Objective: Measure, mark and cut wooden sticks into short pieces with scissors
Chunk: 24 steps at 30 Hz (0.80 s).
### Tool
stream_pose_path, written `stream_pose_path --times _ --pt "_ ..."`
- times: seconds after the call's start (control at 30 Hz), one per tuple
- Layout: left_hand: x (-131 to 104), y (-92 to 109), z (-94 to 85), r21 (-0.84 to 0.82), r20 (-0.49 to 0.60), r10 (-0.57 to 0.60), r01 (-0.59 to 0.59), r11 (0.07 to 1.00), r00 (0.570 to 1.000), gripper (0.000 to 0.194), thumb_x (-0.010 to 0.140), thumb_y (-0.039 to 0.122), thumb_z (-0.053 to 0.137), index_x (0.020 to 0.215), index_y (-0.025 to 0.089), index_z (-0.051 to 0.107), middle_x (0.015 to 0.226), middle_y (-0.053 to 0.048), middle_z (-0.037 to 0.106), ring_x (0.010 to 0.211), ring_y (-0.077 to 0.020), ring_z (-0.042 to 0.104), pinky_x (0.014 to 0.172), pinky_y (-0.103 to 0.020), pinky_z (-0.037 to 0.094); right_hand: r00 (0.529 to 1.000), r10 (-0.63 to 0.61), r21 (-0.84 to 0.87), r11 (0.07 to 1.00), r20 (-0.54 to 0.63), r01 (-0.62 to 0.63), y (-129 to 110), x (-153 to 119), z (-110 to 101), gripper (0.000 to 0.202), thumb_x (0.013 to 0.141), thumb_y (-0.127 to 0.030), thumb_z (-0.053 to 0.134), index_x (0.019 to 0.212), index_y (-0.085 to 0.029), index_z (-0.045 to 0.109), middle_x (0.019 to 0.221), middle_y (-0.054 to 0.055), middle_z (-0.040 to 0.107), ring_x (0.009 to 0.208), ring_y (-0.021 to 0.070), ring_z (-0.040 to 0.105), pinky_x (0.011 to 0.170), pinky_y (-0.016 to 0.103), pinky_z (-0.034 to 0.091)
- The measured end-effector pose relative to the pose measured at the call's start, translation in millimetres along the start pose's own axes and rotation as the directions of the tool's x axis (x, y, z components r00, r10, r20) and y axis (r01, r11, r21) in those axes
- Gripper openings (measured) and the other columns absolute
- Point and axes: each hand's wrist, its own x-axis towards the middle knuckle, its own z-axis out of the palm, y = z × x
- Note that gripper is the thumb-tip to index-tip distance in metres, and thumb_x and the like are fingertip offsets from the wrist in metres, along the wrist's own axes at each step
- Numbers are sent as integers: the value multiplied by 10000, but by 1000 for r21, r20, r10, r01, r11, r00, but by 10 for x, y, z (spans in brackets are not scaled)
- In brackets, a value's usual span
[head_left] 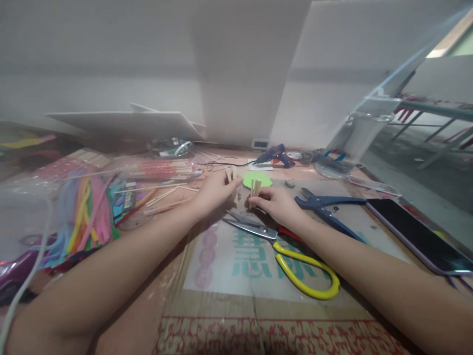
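My left hand (pixel 223 189) is closed around a few short wooden sticks (pixel 231 173) that stand upright between thumb and fingers. My right hand (pixel 271 199) pinches a small bunch of similar short wooden sticks (pixel 255 185), also upright. Just behind the two hands lies a bright green disc (pixel 257 179), partly covered by the right-hand bunch. Below my hands rest scissors with yellow handles (pixel 306 291), their blades pointing left. Blue-handled pliers (pixel 325 201) lie beyond my right forearm, which hides part of what is beneath it.
A blue glue gun (pixel 273 155) rests at the back. On the right are a phone (pixel 421 234) and a clear container (pixel 338 143). Colourful pipe cleaners (pixel 90 212) and loose sticks (pixel 162 195) lie on the left. A white cable (pixel 40 261) crosses the left edge.
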Motion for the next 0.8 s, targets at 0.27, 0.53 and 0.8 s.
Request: stream_pose_path --times 0.27,0.53,0.8 --pt "98 -232 -151 240 74 -1 -16 971 997 413 764 313 734 1151 181 676 956 -71 732 886 -256 668 806 -333 498 999 39 -38 999 1 -39 -47 -8 -52 212 827 -330 662 809 -163 792 786 49 787 727 204 688 652 274 495" --pt "-68 174 -114 63 95 278 -284 957 956 330 990 373 462 1057 197 733 1198 -71 714 1157 -242 624 1027 -360 449 1000 12 31 999 27 -13 -175 -72 -69 297 822 -410 653 812 -146 787 735 54 772 637 193 672 567 272 487" --pt "-290 567 -112 -133 133 199 -182 974 971 291 926 383 560 830 178 743 821 -13 744 807 -182 660 711 -273 453 993 -75 1 997 93 76 -345 -148 -108 276 802 -415 716 864 -158 795 819 42 774 784 220 686 725 315 514"
